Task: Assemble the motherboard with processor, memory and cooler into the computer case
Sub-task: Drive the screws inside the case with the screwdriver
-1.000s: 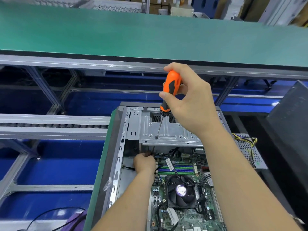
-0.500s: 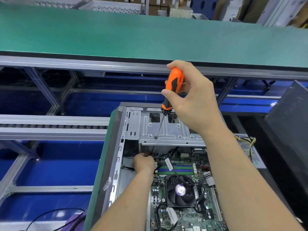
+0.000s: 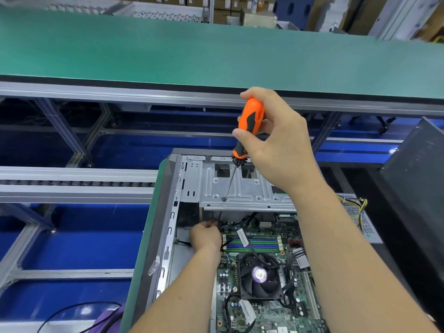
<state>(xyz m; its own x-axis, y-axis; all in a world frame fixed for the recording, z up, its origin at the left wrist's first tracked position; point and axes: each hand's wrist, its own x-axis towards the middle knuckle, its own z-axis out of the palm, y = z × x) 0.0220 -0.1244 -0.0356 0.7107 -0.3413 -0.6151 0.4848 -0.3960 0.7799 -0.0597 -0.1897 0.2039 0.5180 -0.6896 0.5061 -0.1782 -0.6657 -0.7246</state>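
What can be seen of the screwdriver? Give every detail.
The screwdriver has a thick orange handle with black grip insets and a thin bare metal shaft. The right hand grips the handle. It stands tilted, tip down through a hole in the drive bracket of the computer case.

The open grey metal computer case point(image 3: 168, 224) lies on its side on a green-edged work mat point(image 3: 141, 255), the mat's rounded far corner showing just left of the case. A small clear plastic scrap point(image 3: 153, 264), perhaps a bit of wrapping, rests on the case's left rim. Beyond stretches a long green conveyor belt point(image 3: 192, 51) in a silver aluminium frame point(image 3: 96, 91).
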